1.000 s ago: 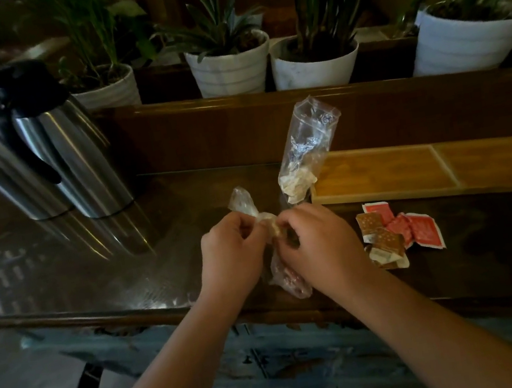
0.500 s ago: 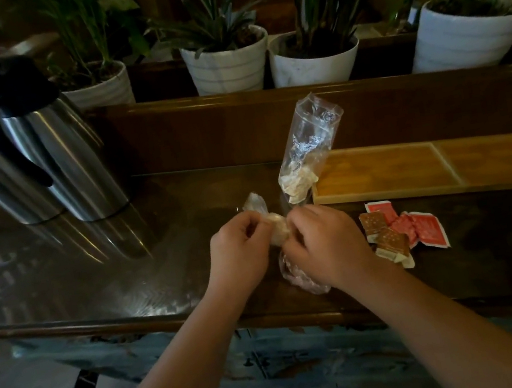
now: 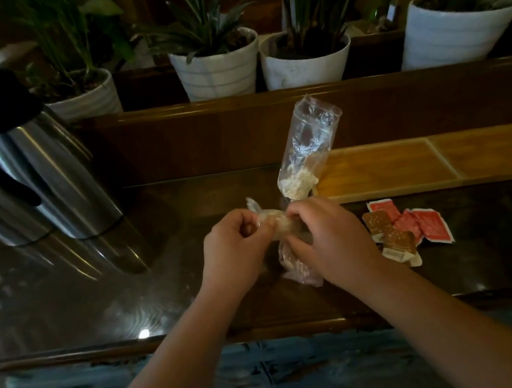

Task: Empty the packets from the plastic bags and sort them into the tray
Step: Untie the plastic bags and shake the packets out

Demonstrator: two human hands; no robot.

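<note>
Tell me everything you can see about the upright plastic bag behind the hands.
The upright plastic bag is clear, thin and crinkled, long and narrow. It stands on the dark glossy table, leaning a little to the right, just left of the wooden tray. Its top looks open and floppy. Pale, whitish packets sit bunched at the bottom; the rest looks empty. Neither hand touches it.

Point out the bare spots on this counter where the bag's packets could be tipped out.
Free: the glossy counter between the steel flasks and the left hand; both compartments of the wooden tray.
Crowded: right of the right hand, where loose packets lie; the standing bag blocks the tray's left end.
</note>
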